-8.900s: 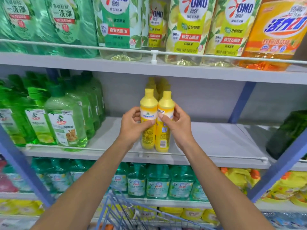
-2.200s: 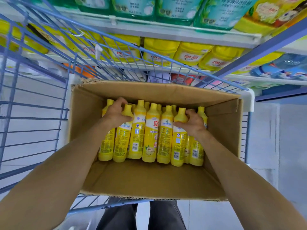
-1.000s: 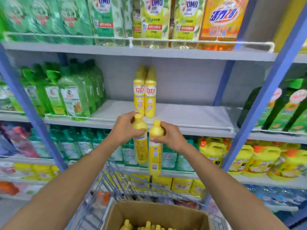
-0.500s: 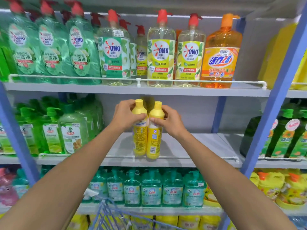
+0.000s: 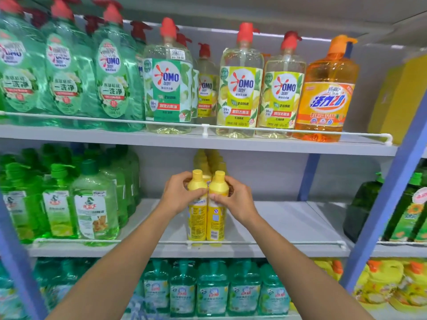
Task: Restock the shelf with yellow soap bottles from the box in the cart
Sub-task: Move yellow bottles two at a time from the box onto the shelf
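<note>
Two yellow soap bottles stand side by side at the front of the middle shelf (image 5: 277,227), just behind its white rail. My left hand (image 5: 178,192) grips the left yellow bottle (image 5: 196,222) near its neck. My right hand (image 5: 235,199) grips the right yellow bottle (image 5: 216,222) the same way. More yellow bottles (image 5: 208,160) stand in a row behind these two, mostly hidden. The box and the cart are out of view.
Green pump bottles (image 5: 92,204) fill the left of the middle shelf. Dark green bottles (image 5: 406,211) stand at the right past a blue upright (image 5: 383,204). Big pump bottles line the top shelf (image 5: 208,139). Teal bottles (image 5: 212,294) sit on the shelf below.
My hands have carried the two yellow bottles forward and down onto the middle shelf, in front of the earlier row. The view has come closer to the shelf.
</note>
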`<action>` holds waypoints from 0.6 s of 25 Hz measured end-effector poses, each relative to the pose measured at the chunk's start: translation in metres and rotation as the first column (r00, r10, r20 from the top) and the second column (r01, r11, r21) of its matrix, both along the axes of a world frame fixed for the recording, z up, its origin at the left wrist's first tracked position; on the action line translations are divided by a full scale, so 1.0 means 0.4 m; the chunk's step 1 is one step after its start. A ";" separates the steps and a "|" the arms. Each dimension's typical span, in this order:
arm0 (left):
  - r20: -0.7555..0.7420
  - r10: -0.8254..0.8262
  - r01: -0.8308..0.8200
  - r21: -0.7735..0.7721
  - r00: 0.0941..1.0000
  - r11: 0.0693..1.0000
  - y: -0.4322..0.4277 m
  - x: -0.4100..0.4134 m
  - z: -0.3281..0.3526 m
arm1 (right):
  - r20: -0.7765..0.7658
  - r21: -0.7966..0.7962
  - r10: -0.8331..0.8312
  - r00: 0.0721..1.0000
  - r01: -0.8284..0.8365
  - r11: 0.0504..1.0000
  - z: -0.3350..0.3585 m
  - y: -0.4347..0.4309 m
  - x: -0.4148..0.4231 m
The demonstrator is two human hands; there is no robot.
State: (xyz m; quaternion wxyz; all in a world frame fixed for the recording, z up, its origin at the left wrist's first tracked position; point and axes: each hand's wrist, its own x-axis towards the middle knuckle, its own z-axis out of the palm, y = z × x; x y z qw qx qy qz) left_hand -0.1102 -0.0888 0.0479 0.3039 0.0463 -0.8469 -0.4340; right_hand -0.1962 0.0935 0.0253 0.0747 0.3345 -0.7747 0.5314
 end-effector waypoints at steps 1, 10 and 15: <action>-0.014 -0.031 0.031 0.026 0.999 0.999 -0.003 -0.004 -0.012 | 0.002 -0.023 -0.016 1.000 0.016 1.000 -0.008 0.001 0.002; 0.031 -0.246 0.245 0.012 0.969 0.969 -0.031 0.023 -0.066 | 0.062 -0.194 -0.140 0.988 0.149 0.970 -0.051 -0.001 0.027; 0.047 -0.061 0.063 -0.053 0.997 0.997 -0.028 0.025 -0.078 | 0.077 -0.047 -0.021 0.997 0.025 0.999 -0.015 0.023 0.003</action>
